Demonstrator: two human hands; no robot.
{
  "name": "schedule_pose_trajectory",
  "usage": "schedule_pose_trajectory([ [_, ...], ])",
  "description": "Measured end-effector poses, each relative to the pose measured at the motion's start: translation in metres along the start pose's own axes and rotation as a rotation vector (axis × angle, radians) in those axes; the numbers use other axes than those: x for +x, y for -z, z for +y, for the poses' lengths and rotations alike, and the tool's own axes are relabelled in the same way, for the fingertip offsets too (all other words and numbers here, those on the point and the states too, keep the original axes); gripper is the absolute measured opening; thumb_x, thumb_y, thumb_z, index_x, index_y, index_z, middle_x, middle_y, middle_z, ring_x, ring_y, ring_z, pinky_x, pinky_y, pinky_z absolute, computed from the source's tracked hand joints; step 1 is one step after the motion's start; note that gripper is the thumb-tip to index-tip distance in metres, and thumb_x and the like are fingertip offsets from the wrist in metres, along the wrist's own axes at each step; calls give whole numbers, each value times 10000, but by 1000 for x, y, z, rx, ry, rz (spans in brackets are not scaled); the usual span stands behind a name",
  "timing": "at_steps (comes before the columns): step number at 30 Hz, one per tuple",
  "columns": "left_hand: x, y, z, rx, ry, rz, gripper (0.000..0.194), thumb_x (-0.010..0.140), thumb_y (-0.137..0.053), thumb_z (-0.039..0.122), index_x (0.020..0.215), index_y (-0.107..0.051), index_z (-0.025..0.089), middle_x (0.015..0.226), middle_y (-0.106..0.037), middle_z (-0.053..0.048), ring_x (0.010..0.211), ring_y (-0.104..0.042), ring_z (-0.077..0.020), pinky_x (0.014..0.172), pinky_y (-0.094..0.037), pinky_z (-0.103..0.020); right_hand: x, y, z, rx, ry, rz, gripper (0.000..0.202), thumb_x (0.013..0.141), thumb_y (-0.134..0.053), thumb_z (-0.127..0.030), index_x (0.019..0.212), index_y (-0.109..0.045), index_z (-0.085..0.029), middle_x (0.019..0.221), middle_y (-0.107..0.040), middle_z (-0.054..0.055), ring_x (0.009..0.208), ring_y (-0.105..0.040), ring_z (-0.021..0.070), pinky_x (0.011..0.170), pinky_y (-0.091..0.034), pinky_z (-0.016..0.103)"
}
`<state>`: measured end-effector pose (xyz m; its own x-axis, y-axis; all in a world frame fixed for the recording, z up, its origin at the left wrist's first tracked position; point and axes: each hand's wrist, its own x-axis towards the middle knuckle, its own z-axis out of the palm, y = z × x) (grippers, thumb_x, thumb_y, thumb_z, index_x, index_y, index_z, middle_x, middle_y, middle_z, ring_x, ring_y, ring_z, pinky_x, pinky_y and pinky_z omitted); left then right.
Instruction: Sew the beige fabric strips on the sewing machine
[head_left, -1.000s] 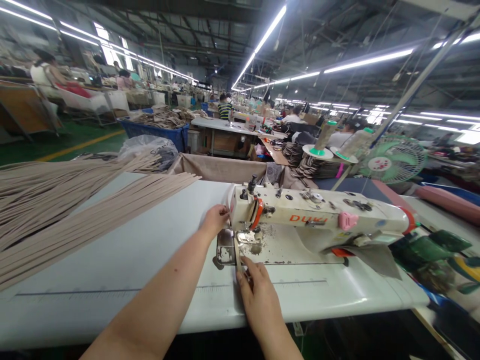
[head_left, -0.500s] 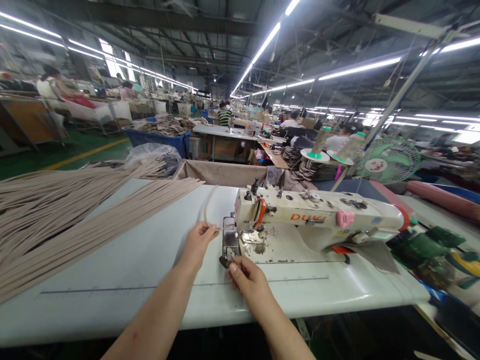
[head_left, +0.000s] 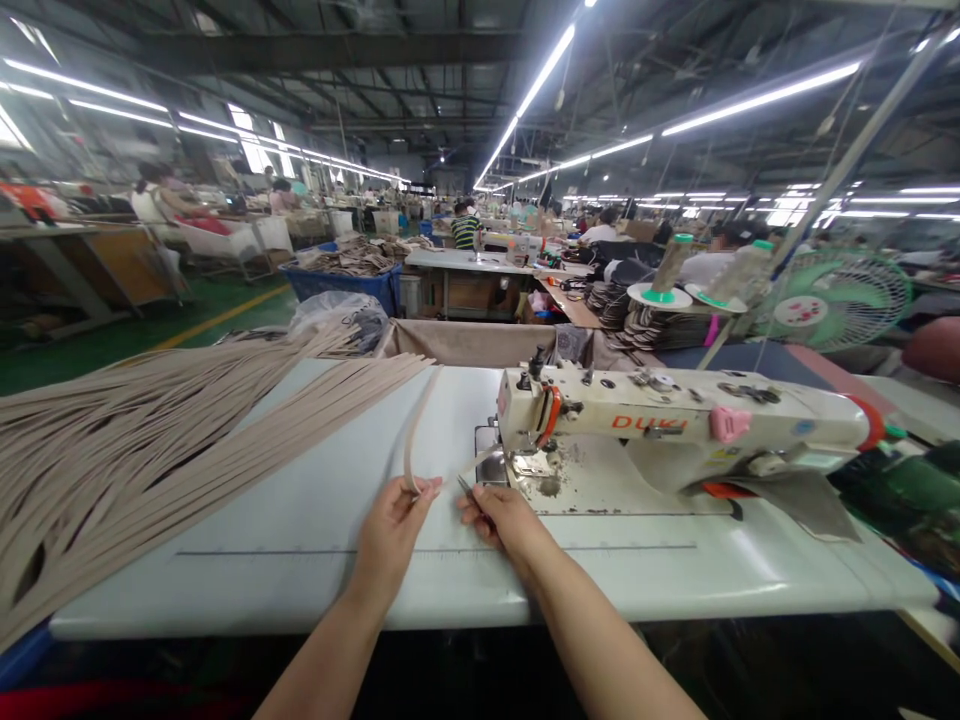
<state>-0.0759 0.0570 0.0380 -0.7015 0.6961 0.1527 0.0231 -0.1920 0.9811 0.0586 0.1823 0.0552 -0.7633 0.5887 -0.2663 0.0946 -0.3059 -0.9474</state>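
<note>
Left of the sewing machine (head_left: pixel 675 415), my left hand (head_left: pixel 390 530) pinches the end of a narrow beige fabric strip (head_left: pixel 409 440). The strip curves away over the white table (head_left: pixel 300 590) toward its far edge. My right hand (head_left: pixel 501 518) is closed on thread snips (head_left: pixel 464 486), whose small metal tips point up and left, close to my left fingertips. Between the hands and the presser foot runs a thin pale length (head_left: pixel 480 459); whether it joins the strip in my left hand I cannot tell.
Many long beige strips (head_left: pixel 225 460) lie across the table's left side. A ruler line (head_left: pixel 262 552) runs along the front. Behind stand a fabric-lined bin (head_left: pixel 472 342), a blue crate (head_left: pixel 345 290), thread cones (head_left: pixel 670 265) and a green fan (head_left: pixel 840 300). Other people sit at machines farther off.
My left hand has drawn the strip's end away from the needle area, toward me. The right hand has risen from the table's front to beside it, snips showing. The view has shifted left.
</note>
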Motion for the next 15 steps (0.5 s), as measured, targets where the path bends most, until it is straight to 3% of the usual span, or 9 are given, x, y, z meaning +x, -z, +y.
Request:
schedule_pose_trajectory([
  [5,-14,9,4,29,-12,-5,329,867,-734,498,961,-616,205,1129,-758,-105,1136,-696,-242,1056,-522,-387,2,-8,-3,-43,38,-68,595,740,-686,-731,814,-691,-141,612,-519,-37,466,-305,55,461,-178,221],
  [10,-18,24,8,69,39,0,337,883,-713,514,977,-620,204,1107,-756,-92,1105,-698,-239,1053,-516,-391,-7,-5,0,-197,144,8,373,853,-636,-555,829,-632,-182,662,-500,-43,548,-381,95,529,-283,235],
  [12,-17,36,12,110,73,-22,356,879,-708,535,980,-627,203,1121,-747,-90,1127,-682,-240,1046,-513,-377,-19,2,0,-504,273,129,219,851,-676,-404,820,-591,-204,720,-531,-30,650,-471,130,615,-358,255],
  [15,-17,62,16,166,164,-100,415,874,-686,575,1040,-624,200,1077,-743,-83,1081,-685,-235,968,-538,-342,-41,15,2,-1155,442,363,55,860,-644,-196,913,-636,-206,933,-630,45,881,-584,205,778,-436,309],
])
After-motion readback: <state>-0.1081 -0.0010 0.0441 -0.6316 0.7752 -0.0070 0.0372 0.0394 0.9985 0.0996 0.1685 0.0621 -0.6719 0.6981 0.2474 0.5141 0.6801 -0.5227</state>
